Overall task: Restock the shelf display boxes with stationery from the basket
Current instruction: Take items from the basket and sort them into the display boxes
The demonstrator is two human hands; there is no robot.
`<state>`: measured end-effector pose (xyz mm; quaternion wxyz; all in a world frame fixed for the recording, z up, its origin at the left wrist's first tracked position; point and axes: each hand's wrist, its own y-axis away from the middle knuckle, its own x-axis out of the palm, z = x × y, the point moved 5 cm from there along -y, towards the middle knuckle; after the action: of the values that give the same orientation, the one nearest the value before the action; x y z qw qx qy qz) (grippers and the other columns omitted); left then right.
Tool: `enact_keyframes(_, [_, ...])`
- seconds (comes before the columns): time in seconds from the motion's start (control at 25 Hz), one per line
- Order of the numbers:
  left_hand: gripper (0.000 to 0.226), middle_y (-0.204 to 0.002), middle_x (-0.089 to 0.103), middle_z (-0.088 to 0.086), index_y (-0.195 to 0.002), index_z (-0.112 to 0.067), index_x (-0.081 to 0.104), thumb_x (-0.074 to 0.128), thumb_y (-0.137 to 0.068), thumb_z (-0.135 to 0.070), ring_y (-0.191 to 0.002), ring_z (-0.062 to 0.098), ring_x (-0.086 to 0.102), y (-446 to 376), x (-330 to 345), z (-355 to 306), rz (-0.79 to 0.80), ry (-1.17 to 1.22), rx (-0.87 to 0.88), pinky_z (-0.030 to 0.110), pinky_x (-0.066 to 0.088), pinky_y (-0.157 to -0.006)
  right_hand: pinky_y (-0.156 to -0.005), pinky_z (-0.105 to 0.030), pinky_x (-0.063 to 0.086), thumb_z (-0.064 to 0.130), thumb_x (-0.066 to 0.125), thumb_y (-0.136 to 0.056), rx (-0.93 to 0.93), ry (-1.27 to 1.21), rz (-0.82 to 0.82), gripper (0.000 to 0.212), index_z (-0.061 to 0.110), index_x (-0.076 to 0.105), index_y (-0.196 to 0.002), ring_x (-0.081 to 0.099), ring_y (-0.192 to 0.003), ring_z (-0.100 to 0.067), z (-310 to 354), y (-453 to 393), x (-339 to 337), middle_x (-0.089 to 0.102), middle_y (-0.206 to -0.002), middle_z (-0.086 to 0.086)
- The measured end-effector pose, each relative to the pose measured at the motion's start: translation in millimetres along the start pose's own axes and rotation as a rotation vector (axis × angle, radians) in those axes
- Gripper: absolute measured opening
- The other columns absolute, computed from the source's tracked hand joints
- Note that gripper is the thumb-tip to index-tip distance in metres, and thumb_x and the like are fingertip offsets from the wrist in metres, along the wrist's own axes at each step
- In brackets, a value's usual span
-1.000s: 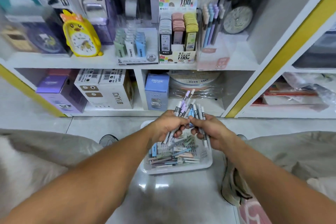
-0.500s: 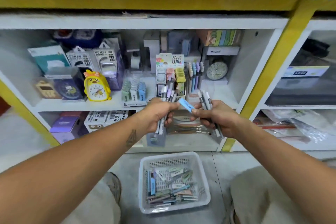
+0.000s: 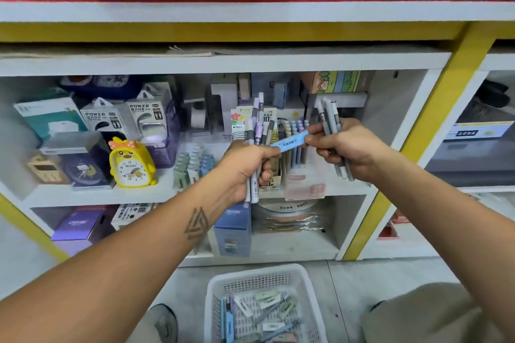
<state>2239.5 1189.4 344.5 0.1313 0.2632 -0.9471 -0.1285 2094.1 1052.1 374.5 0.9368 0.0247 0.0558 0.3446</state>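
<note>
1. My left hand [image 3: 248, 167] grips a bunch of pens [image 3: 257, 131], grey and lilac, tips up, held in front of the middle shelf [image 3: 92, 195].
2. My right hand [image 3: 345, 147] grips a second bunch of grey pens [image 3: 328, 120] in its curled fingers and pinches a flat blue eraser-like piece [image 3: 289, 140] with thumb and forefinger; its other end reaches toward my left hand, and I cannot tell whether it touches.
3. Neither bunch is in a display box yet, so this load is lifted but not placed.
4. The likely targets stand on the middle shelf behind my hands: the refill display box [image 3: 239, 122] and the upright pen display [image 3: 295, 133] to its right, both near the shelf's right half. How full they are is mostly hidden by my hands.
5. The small box of pale erasers [image 3: 192, 164] sits at the shelf's front edge, left of my left hand; it looks fairly stocked.
6. The basket [image 3: 220, 287] is on the floor below, near the bottom edge of view, with many loose pieces still inside.
7. Judgement: early to middle of the task; sorting in hand, placing pending, plenty left in the basket.
</note>
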Motion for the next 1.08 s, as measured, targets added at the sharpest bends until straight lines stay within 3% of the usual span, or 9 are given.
enact_keyframes(0.16, [0.014,-0.054,0.051,0.003,-0.099,0.002,0.064,0.060,-0.093,-0.010,-0.038,0.011,0.041,-12.8,-9.7,-0.5,0.056,0.052,-0.101,0.017,0.032,-0.035,-0.037,-0.021,0.032,-0.003,0.076,-0.082,-0.037,0.041,-0.025,0.021,-0.004,0.070,-0.103,0.045,-0.048,-0.014,0.6,-16.1,6.3,0.068,-0.070,-0.012])
enact_keyframes(0.36, [0.017,-0.053,0.050,0.004,-0.101,0.004,0.063,0.057,-0.094,-0.011,-0.036,0.011,0.039,-22.6,-18.1,-8.7,0.028,0.029,-0.131,0.015,0.030,-0.035,-0.036,-0.021,0.031,0.002,0.074,-0.086,-0.027,0.039,-0.027,0.014,-0.001,0.071,-0.099,0.045,-0.046,-0.013,4.2,-26.5,18.3,0.069,-0.077,-0.017])
enact_keyframes(0.64, [0.007,-0.048,0.053,0.004,-0.092,-0.003,0.064,0.062,-0.090,-0.009,-0.033,0.012,0.042,-19.8,-85.1,-38.4,-0.157,-0.168,-0.111,0.015,0.034,-0.035,-0.039,-0.019,0.039,0.008,0.078,-0.085,-0.144,0.279,-0.085,0.005,0.010,0.074,-0.087,0.050,-0.040,-0.008,17.1,-36.2,59.4,0.066,-0.059,-0.001])
enact_keyframes(0.76, [0.006,-0.050,0.052,0.005,-0.096,-0.005,0.060,0.061,-0.091,-0.009,-0.033,0.013,0.041,-11.0,-124.8,-43.9,-0.205,-0.274,-0.137,0.017,0.033,-0.034,-0.053,-0.019,0.049,0.011,0.079,-0.085,-0.283,0.448,-0.062,0.007,0.014,0.073,-0.086,0.062,-0.054,-0.002,28.4,-38.7,96.1,0.071,-0.074,0.003])
enact_keyframes(0.84, [0.006,-0.049,0.051,0.006,-0.092,-0.005,0.057,0.060,-0.092,-0.009,-0.034,0.015,0.041,-5.8,-146.3,-44.1,-0.229,-0.339,-0.151,0.017,0.033,-0.035,-0.062,-0.026,0.054,0.017,0.077,-0.085,-0.366,0.590,-0.073,0.006,0.020,0.072,-0.085,0.067,-0.069,-0.010,33.7,-41.1,120.2,0.072,-0.082,0.003])
enact_keyframes(0.96, [0.012,-0.048,0.051,0.006,-0.082,-0.005,0.054,0.061,-0.091,-0.008,-0.035,0.015,0.041,-2.9,-168.8,-43.2,-0.248,-0.413,-0.148,0.018,0.033,-0.036,-0.056,-0.027,0.048,0.024,0.074,-0.087,-0.404,0.804,-0.029,0.006,0.022,0.069,-0.085,0.063,-0.067,-0.014,29.9,-48.6,152.8,0.067,-0.079,0.002])
enact_keyframes(1.08, [0.016,-0.048,0.051,0.004,-0.079,-0.005,0.053,0.060,-0.092,-0.010,-0.036,0.015,0.041,-5.9,-178.8,-40.4,-0.232,-0.444,-0.179,0.018,0.033,-0.035,-0.049,-0.024,0.032,0.027,0.068,-0.092,-0.505,0.983,-0.030,0.024,0.026,0.056,-0.071,0.053,-0.061,-0.012,26.1,-57.5,176.1,0.055,-0.069,0.005])
